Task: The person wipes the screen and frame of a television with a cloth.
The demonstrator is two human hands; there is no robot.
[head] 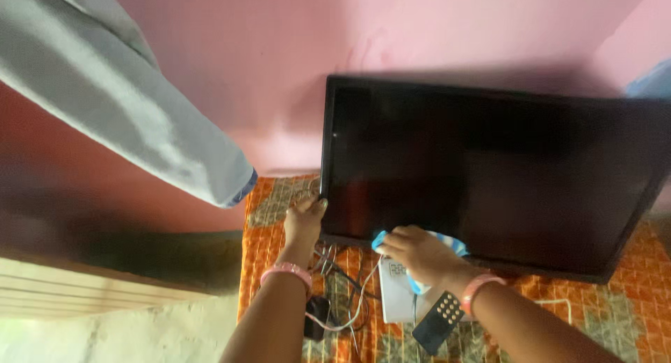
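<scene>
Two hands at one dark television's lower-left corner.
Left hand point(304, 220) grips the television point(489, 174) frame edge; right hand point(419, 255) presses one blue cloth point(418, 245) along its bottom edge; one remote point(438, 322) just beside, orange cover point(269, 244) open leftward.

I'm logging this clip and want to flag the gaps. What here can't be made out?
Head view only:
- Cloth: mostly hidden under the right hand.
- Television: right end cut off by the frame edge; the screen is dark.
- White box: partly covered by the right wrist and the remote.
- Left hand: fingertips at the television's corner, grip unclear.
- Cables: tangled and blurred.
</scene>
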